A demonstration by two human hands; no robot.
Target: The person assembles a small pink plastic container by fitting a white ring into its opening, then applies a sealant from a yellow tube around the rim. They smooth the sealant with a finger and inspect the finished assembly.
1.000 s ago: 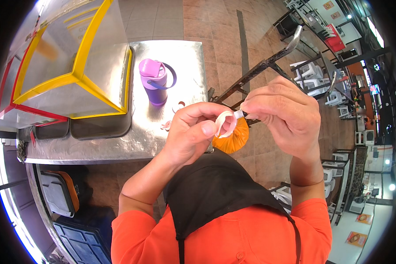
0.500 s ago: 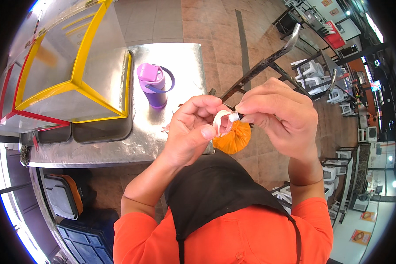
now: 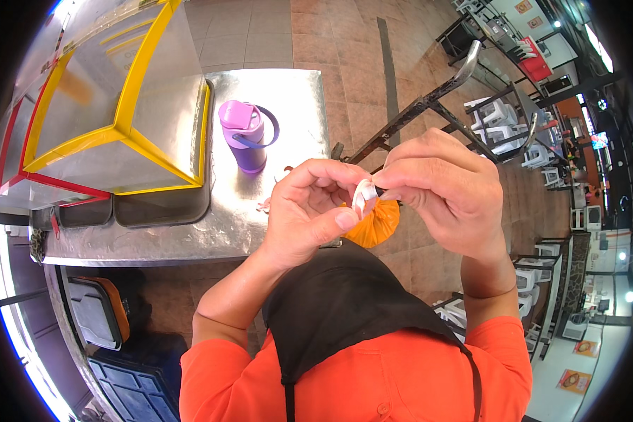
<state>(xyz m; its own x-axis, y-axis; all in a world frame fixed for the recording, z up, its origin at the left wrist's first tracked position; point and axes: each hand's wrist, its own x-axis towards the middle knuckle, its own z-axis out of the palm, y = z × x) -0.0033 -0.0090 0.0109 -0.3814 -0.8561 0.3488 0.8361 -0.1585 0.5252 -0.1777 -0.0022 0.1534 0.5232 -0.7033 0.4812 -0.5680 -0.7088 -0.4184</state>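
Note:
My left hand (image 3: 304, 211) is cupped, its thumb and fingertips closed around a small, pale pinkish-white curved piece (image 3: 364, 196). I cannot make out its kind. My right hand (image 3: 449, 191) comes in from the other side, thumb and forefinger pinched against the piece's right edge. Something small and dark shows at those fingertips, mostly hidden by them. Both hands meet in front of the black apron, beyond the table's right edge. Small reddish scraps (image 3: 264, 205) lie on the metal table (image 3: 281, 91) beside my left hand.
A purple bottle (image 3: 246, 141) with a loop handle stands on the table. Left of it, a clear yellow-edged case (image 3: 119, 133) rests on a dark tray (image 3: 190, 207). An orange plastic bag (image 3: 376, 225) is below my hands, near a metal frame (image 3: 429, 102). White stools (image 3: 496, 116) stand farther right.
My right fingertips have moved slightly left, closer against the pale piece. The piece has turned in my left fingers, and the white tip seen between the hands is now mostly covered.

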